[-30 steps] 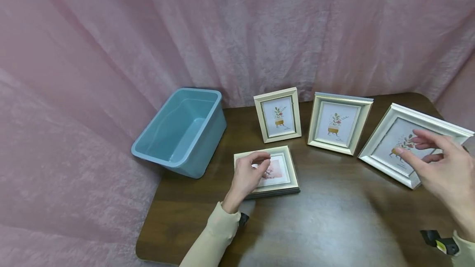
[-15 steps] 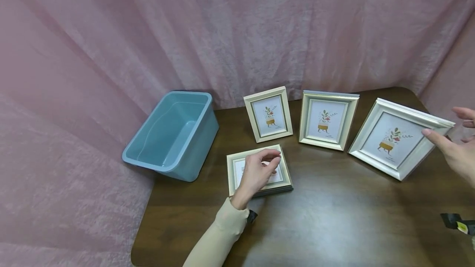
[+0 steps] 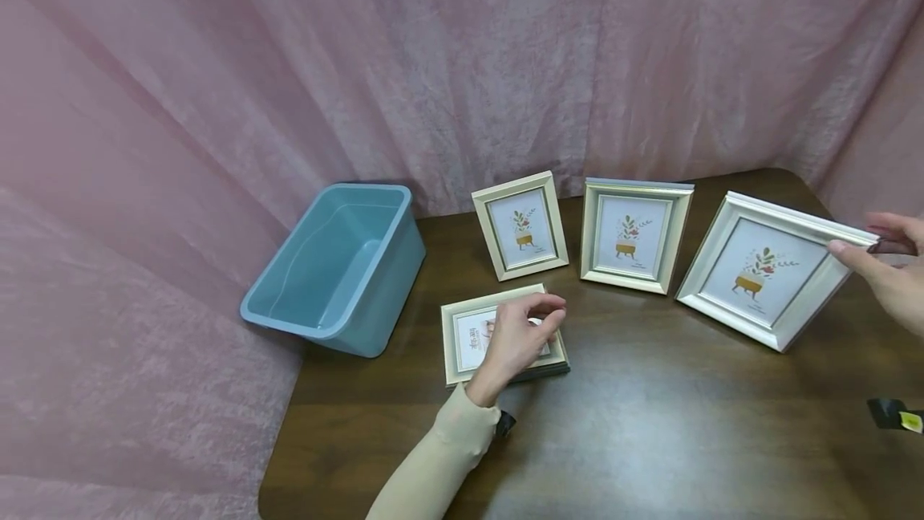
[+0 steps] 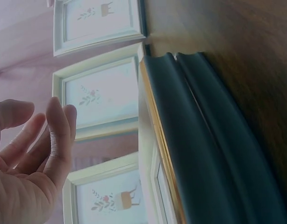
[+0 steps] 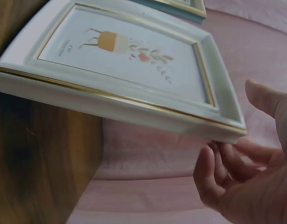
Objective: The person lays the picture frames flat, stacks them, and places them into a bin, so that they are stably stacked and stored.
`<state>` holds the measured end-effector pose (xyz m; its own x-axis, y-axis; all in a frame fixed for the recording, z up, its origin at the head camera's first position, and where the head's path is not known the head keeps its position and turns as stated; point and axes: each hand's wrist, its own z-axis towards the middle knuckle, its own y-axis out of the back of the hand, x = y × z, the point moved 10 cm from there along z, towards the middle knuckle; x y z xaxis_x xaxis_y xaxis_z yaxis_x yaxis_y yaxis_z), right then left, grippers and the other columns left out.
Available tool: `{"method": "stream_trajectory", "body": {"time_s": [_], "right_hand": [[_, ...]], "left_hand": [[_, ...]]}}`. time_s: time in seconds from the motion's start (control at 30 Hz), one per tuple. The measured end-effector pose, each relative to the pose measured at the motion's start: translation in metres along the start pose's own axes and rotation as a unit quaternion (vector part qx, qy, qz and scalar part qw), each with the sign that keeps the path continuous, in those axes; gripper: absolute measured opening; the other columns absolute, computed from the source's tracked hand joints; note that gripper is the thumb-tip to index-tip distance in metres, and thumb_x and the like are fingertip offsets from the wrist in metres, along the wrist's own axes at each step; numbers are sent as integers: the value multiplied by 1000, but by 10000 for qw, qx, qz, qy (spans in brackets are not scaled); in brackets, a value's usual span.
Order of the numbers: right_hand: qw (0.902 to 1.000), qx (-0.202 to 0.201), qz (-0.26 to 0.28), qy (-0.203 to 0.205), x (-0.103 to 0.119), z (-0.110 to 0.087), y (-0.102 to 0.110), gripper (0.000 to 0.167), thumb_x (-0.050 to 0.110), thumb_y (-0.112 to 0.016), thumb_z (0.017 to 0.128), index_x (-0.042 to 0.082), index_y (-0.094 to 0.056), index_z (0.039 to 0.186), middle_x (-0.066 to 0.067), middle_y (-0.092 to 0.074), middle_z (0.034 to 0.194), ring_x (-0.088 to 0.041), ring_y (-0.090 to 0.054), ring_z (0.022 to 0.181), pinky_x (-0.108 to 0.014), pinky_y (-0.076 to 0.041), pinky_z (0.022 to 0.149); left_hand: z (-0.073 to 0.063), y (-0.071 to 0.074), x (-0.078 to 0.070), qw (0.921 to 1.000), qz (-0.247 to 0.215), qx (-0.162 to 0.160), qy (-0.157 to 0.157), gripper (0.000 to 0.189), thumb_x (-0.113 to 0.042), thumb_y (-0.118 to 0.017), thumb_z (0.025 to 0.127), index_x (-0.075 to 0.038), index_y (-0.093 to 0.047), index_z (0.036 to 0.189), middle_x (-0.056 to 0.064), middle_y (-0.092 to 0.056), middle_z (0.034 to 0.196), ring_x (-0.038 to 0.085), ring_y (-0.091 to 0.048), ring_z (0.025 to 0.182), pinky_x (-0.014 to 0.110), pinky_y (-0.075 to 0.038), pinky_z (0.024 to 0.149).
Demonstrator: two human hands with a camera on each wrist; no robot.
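My left hand [image 3: 518,343] hovers over a short stack of picture frames [image 3: 458,343] lying flat, fingers loosely bent and holding nothing. In the left wrist view, the stack's dark frame edges [image 4: 199,140] show beside the hand [image 4: 31,163]. At the far right, my right hand [image 3: 895,267] is at the upper right corner of a standing silver-white picture frame [image 3: 765,271]. The right wrist view shows its thumb [image 5: 262,95] apart from the frame and its fingers behind the corner; whether they touch it I cannot tell.
Two more picture frames stand upright at the back, a cream one [image 3: 521,227] and a pale gold one [image 3: 635,235]. A blue plastic bin [image 3: 390,287] stands at the table's left side. Pink curtain [image 3: 433,62] hangs behind the brown table [image 3: 650,424].
My right hand has moved from in front of the silver-white frame to its right corner. The left hand has shifted slightly right over the stack. The head view has turned a little.
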<state>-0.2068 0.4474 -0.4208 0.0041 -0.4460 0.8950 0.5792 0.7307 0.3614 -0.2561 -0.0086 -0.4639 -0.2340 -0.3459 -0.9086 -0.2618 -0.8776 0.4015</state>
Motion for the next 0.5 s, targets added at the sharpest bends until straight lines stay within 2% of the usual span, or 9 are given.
{"method": "stream_trajectory", "body": {"time_s": [0.07, 0.1, 0.13, 0.17, 0.27, 0.33, 0.4, 0.5], "right_hand": [[9982, 298, 512, 46, -14, 8, -5, 36, 12, -69, 104, 36, -65, 131, 46, -53, 96, 27, -51, 81, 4, -42, 65], [9957, 436, 817, 23, -27, 14, -7, 37, 9, -68, 104, 41, -64, 122, 43, -58, 93, 25, -55, 77, 2, -45, 62], [9929, 508, 1074, 56, -46, 22, -8, 42, 6, -68, 103, 45, -62, 115, 41, -63, 90, 23, -59, 74, 0, -48, 60], [9903, 570, 1261, 124, -67, 32, -9, 42, 3, -68, 103, 45, -63, 112, 39, -67, 88, 21, -63, 71, -2, -50, 58], [9886, 657, 1332, 265, -137, 64, -11, 38, 3, -68, 104, 40, -66, 114, 38, -72, 89, 19, -67, 69, -6, -52, 55], [9883, 666, 1327, 357, -177, 80, -12, 36, 3, -68, 105, 38, -67, 116, 38, -74, 91, 18, -68, 69, -8, -53, 53], [9853, 791, 1483, 303, -199, 90, -16, 35, 1, -68, 104, 34, -68, 117, 35, -76, 91, 15, -70, 68, -10, -53, 51], [9798, 901, 1762, 281, -208, 94, -22, 35, -2, -68, 103, 29, -71, 118, 30, -79, 90, 12, -72, 67, -12, -53, 49]], "left_hand": [[-1, -1, 0, 10000, 21, 24, 16, 19, -5, -72, 103, 3, -79, 118, 22, -83, 107, 44, -79, 76, 13, -54, 61], [-2, -2, 0, 10000, 23, 40, 16, 19, -5, -72, 103, 3, -79, 118, 22, -83, 107, 44, -79, 76, 13, -53, 61], [-2, -2, 1, 10000, 24, 51, 21, 19, -6, -72, 103, 3, -79, 118, 22, -83, 107, 44, -79, 76, 12, -52, 61], [-2, -2, 1, 10000, 55, 53, 20, 19, -6, -72, 103, 2, -79, 118, 22, -83, 106, 45, -79, 76, 12, -52, 60], [-3, 0, 2, 9999, 155, 12, 36, 19, -7, -72, 102, 1, -80, 118, 20, -83, 107, 42, -80, 77, 12, -52, 61], [-4, 2, 4, 9997, 218, -20, 69, 18, -6, -72, 102, 0, -80, 117, 19, -84, 107, 39, -80, 76, 12, -54, 61], [-5, 4, 5, 9997, 244, -36, 89, 18, -6, -73, 102, 0, -80, 117, 19, -84, 107, 34, -81, 75, 14, -56, 61], [-5, 7, 7, 9997, 232, -43, 92, 17, -4, -73, 102, 0, -80, 116, 20, -84, 107, 29, -80, 74, 16, -58, 60]]}}
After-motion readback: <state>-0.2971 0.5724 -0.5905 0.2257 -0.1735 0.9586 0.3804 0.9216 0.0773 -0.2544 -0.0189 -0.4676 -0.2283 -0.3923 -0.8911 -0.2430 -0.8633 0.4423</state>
